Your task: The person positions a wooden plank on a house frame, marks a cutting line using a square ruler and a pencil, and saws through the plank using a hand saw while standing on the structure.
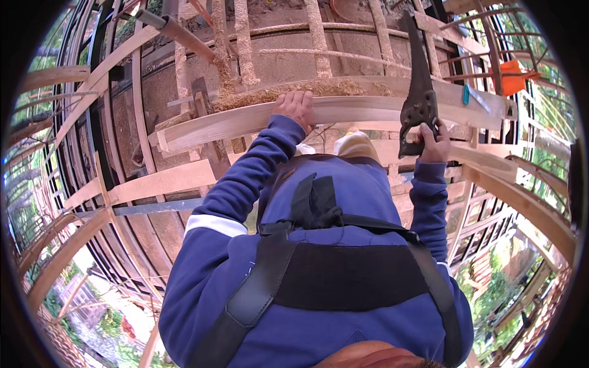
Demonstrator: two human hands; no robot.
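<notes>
A long pale wooden board (215, 126) lies crosswise in front of me. My left hand (294, 109) rests over it left of its middle, fingers closed across the top. In my right hand (434, 144) is a handsaw (419, 83), gripped by its dark handle. Its blade points away from me, crossing above the right part of the boards; whether it touches the wood I cannot tell. Sawdust and shavings (245, 98) are heaped along the board's far side.
Beyond the board runs a lattice of narrow wooden strips (316, 37) dusted with sawdust. A pipe (184, 40) slants in at the far left. To the right lie a small teal-handled thing (466, 94) and an orange object (513, 77). Timber beams (515, 202) cross at both sides.
</notes>
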